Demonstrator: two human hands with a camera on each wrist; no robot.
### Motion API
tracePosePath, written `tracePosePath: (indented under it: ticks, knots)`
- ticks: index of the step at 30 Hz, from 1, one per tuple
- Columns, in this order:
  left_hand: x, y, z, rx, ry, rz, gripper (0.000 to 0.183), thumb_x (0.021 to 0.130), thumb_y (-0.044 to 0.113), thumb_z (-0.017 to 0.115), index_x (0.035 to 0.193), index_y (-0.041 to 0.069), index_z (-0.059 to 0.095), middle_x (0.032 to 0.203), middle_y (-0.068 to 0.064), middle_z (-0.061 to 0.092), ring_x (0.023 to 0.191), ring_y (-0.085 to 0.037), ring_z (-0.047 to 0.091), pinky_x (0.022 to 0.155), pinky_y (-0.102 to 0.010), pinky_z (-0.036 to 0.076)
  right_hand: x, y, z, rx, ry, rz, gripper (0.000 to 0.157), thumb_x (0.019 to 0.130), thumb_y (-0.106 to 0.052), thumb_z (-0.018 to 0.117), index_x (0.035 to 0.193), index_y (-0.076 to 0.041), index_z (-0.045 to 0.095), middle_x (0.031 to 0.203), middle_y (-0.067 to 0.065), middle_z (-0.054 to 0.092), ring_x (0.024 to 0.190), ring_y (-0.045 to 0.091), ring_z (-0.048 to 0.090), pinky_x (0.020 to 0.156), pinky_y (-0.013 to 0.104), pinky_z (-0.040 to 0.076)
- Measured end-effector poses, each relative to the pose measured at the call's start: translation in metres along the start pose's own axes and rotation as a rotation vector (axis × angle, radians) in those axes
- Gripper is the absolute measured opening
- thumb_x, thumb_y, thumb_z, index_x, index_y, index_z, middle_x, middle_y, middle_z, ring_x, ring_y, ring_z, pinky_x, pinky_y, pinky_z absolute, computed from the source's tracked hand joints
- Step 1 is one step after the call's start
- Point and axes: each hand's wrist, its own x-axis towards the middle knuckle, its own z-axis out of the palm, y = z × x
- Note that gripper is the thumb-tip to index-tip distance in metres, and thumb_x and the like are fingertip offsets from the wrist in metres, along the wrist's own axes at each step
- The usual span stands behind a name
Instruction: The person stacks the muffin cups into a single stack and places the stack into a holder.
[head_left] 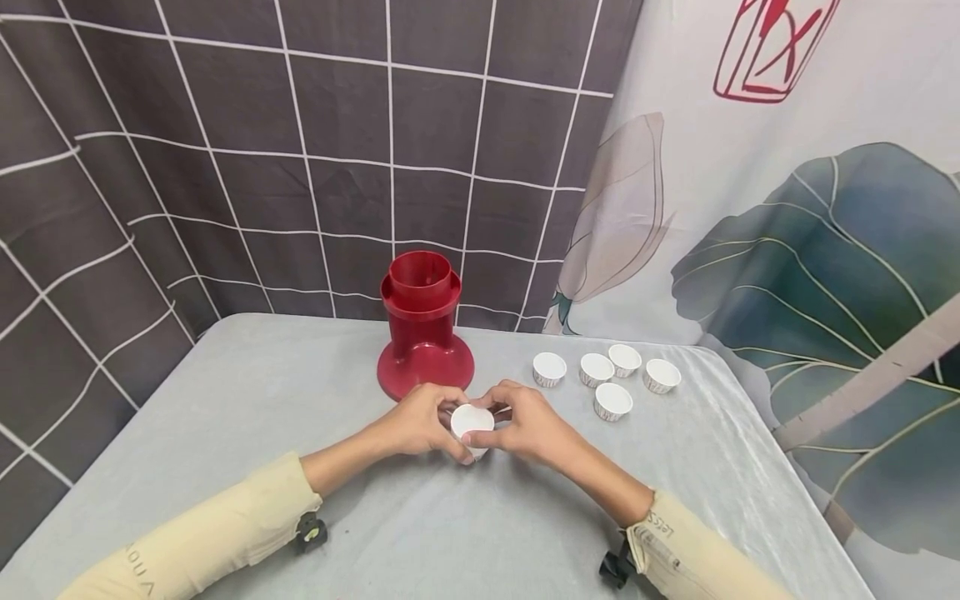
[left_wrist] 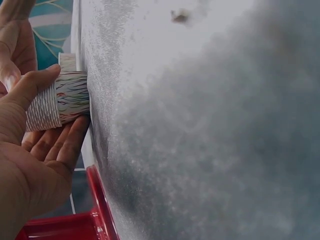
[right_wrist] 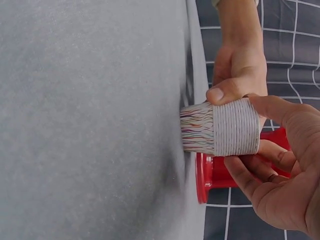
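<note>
A stack of white paper baking cups [head_left: 472, 419], its lowest cup streaked with colour, stands on the cloth near the middle of the table. My left hand [head_left: 423, 422] curls round its left side, thumb at the front and fingers behind. From the other side my right hand [head_left: 525, 422] grips the upper cups between thumb and fingers. In the right wrist view the layered rims of the stack [right_wrist: 235, 128] show between both hands. The left wrist view has the left thumb and fingers about the stack [left_wrist: 72, 97], its base at the cloth.
Just behind the hands rises a red plastic holder [head_left: 423, 333] with a round base and tube-shaped top. Several single baking cups [head_left: 613, 402] sit apart at the back right. A dark gridded curtain [head_left: 337, 200] hangs along the table's back edge.
</note>
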Motion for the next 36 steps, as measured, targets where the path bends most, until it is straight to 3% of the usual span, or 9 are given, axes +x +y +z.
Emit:
tracePosePath:
  ticks: [17,29,36]
  knots:
    - [0.0006,-0.0017,-0.0003,0.015,0.002,-0.008,0.046,0.073,0.012,0.104,0.113,0.011,0.081,0.105,-0.001,0.083,0.093,-0.016,0.078,0.083,-0.029,0.065,-0.0003,-0.0022,0.0039,0.051,0.004,0.06,0.038,0.085,-0.021,0.1,0.115,-0.006,0.081,0.113,0.004,0.078,0.103,0.016,0.08,0.091,0.023,0.065]
    - [0.0004,0.0002,-0.0013,0.032,-0.003,0.001,0.046,0.073,0.013,0.104,0.112,0.011,0.081,0.105,-0.001,0.083,0.093,-0.016,0.077,0.083,-0.03,0.065,-0.0026,-0.0006,0.0046,0.067,0.013,0.046,0.039,0.086,-0.02,0.099,0.118,-0.009,0.08,0.113,0.005,0.079,0.103,0.016,0.079,0.092,0.022,0.065]
    - [0.0006,-0.0016,-0.001,0.039,-0.007,0.006,0.045,0.074,0.014,0.104,0.112,0.012,0.081,0.105,-0.001,0.083,0.095,-0.016,0.078,0.085,-0.031,0.065,-0.0038,0.0038,0.0053,0.096,0.026,0.053,0.045,0.086,-0.023,0.099,0.124,-0.008,0.08,0.116,0.007,0.081,0.103,0.018,0.082,0.095,0.03,0.068]
